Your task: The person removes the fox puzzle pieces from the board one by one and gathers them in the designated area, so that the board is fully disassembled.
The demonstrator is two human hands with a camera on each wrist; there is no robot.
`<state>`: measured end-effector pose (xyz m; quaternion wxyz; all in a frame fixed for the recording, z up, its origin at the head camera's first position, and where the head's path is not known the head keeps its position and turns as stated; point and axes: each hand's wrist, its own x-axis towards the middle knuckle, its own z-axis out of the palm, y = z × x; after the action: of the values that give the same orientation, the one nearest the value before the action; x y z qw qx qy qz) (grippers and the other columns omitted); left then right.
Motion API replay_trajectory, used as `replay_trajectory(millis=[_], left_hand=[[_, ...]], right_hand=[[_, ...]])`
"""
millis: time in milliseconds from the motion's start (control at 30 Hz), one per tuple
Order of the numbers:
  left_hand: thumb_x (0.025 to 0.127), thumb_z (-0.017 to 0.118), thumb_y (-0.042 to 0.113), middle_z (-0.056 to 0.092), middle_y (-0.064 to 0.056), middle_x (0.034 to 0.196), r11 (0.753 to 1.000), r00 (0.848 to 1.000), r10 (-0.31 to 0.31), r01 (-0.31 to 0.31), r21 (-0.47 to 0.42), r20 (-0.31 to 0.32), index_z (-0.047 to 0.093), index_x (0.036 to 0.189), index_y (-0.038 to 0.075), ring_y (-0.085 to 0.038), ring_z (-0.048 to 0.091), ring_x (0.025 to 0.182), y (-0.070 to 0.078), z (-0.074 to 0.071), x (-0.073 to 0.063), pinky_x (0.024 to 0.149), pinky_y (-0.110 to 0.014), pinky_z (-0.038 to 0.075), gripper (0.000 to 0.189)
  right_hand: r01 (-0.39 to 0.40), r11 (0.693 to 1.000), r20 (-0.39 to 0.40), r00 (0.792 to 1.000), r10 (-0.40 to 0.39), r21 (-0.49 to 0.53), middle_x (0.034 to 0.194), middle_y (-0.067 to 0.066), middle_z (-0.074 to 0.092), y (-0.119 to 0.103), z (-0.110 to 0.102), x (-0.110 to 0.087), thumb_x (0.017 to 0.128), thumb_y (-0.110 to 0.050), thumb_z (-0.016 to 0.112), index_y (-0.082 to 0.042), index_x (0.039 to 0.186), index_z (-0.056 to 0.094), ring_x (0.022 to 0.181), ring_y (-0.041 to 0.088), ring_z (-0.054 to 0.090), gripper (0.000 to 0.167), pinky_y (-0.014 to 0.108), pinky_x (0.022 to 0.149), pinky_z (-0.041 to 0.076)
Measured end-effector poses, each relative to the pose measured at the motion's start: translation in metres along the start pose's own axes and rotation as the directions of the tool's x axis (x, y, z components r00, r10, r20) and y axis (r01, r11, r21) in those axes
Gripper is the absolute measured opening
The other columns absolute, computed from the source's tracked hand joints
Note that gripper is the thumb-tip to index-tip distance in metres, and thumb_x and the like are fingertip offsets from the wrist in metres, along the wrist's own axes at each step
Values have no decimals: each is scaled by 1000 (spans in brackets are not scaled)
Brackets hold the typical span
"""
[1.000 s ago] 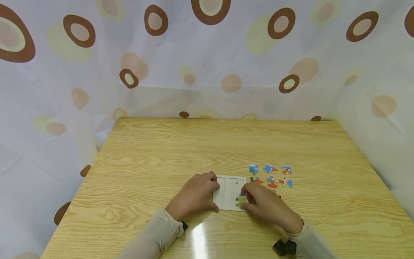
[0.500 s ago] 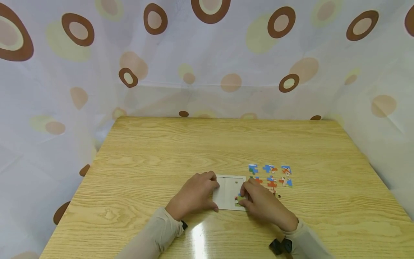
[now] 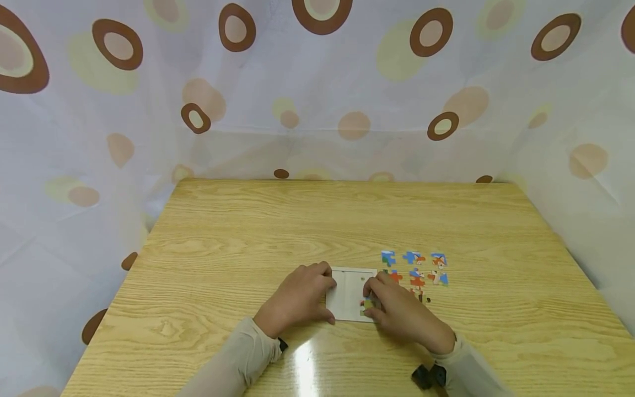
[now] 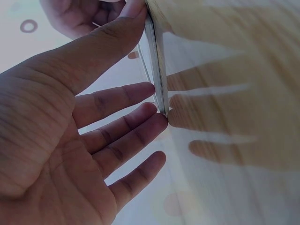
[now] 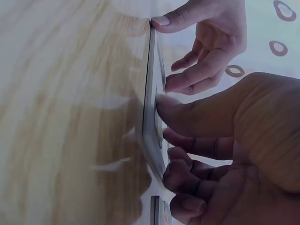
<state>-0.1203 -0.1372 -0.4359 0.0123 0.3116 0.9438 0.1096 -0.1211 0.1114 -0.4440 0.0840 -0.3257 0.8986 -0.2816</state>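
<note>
A white puzzle tray [image 3: 344, 296] lies on the table between the two hands. The left hand [image 3: 300, 298] rests against its left edge, thumb near the front corner; in the left wrist view the tray's edge [image 4: 160, 79] meets the mostly straight fingertips. Over the tray's right part, the right hand [image 3: 404, 311] pinches a green puzzle piece [image 3: 366, 305] between thumb and fingers. That piece lies low in the tray, partly hidden by the hand. From the right wrist view, the right thumb [image 5: 180, 112] presses down at the piece on the tray.
Several loose puzzle pieces [image 3: 417, 278] with blue, red and orange prints lie in rows right of the tray, some partly behind the right hand. A wooden table [image 3: 258, 231] carries everything. Patterned white cloth [image 3: 317, 88] hangs behind and at both sides.
The right hand has shifted slightly left with the green puzzle piece, covering more of the tray. The left hand stays at the tray's left edge.
</note>
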Motion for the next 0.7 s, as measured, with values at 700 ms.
replay_trajectory(millis=[700], left_hand=[[67, 94, 52, 59, 4, 105, 1000, 1000, -8, 8, -16, 9, 77, 105, 15, -10, 52, 84, -2, 2, 2, 80, -32, 49, 56]], right_hand=[[29, 988, 5, 1000, -30, 154, 83, -7, 56, 3, -1, 5, 95, 2, 70, -11, 100, 58, 68, 6, 48, 19, 27, 61, 44]])
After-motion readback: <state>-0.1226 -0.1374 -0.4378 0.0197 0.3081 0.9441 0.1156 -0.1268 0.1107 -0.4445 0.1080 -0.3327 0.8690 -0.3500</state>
